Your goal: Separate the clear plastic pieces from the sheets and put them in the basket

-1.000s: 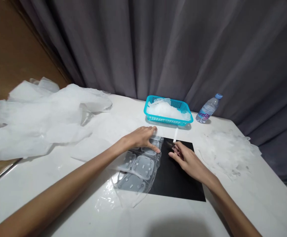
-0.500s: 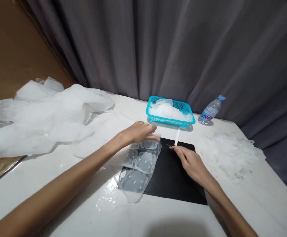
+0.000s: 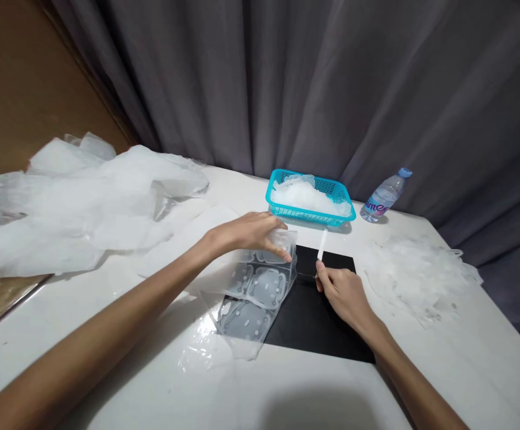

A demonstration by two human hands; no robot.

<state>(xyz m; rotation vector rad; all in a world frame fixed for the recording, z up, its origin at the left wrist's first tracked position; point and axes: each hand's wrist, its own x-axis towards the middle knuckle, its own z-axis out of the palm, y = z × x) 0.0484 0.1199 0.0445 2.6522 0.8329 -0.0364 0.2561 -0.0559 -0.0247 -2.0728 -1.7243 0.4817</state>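
Observation:
A clear, thin plastic sheet with moulded compartments (image 3: pixel 266 288) lies partly on a black mat (image 3: pixel 317 316). Over its far end rests my left hand (image 3: pixel 260 233), thumb and fingers apart, the thumb near the sheet's right edge. My right hand (image 3: pixel 342 289) is closed around a slim tool whose thin tip (image 3: pixel 305 276) points left, at the sheet's right edge. The tool's handle is hidden in the fingers, so its exact kind is unclear. Just beyond that hand, a narrow white strip (image 3: pixel 322 243) extends toward the basket.
Behind the mat, a turquoise basket (image 3: pixel 313 214) holds white translucent pieces. A water bottle (image 3: pixel 385 196) stands to its right. Thin plastic scraps (image 3: pixel 416 275) are heaped at the right, and a large pile of white translucent sheets (image 3: pixel 85 209) covers the left. A grey curtain (image 3: pixel 295 83) hangs behind.
My left hand's thumb has spread down and away from the fingers. My right hand's tool tip has shifted slightly lower and now meets the sheet's edge. The view has shifted slightly.

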